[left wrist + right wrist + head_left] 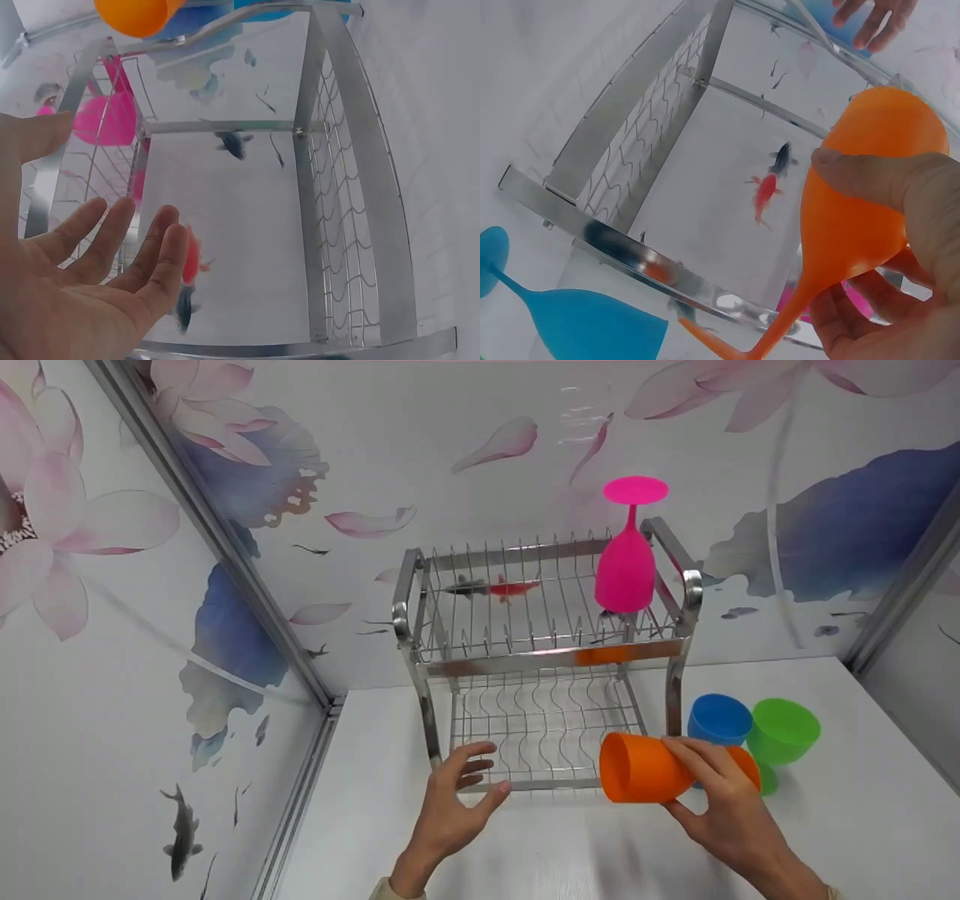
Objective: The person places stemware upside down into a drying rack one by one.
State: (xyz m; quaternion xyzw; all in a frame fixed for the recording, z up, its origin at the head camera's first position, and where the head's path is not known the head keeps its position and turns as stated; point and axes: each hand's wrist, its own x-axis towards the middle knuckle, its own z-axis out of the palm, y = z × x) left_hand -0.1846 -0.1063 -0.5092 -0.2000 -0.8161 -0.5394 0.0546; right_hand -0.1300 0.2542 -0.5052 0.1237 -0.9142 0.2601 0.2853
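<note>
My right hand (pixel 724 799) grips an orange plastic goblet (pixel 637 769) around its bowl, thumb on one side and fingers on the other. The goblet lies sideways in the air, its mouth facing left, in front of the rack's right leg. In the right wrist view the thumb (pixel 862 172) presses along the orange bowl, with the stem running down to the left. My left hand (pixel 454 810) holds nothing; its fingers are spread and lightly bent before the lower shelf. A pink goblet (pixel 626 574) stands upside down on the upper tier of the metal dish rack (pixel 510 662), at its right end.
Right of the rack, a blue goblet (pixel 718 718) and a green goblet (pixel 784 731) stand upright on the white table (pixel 847 810). The rack's lower wire shelf (pixel 547 720) sits behind both hands. Flower-patterned panels (pixel 487 495) enclose the back and sides.
</note>
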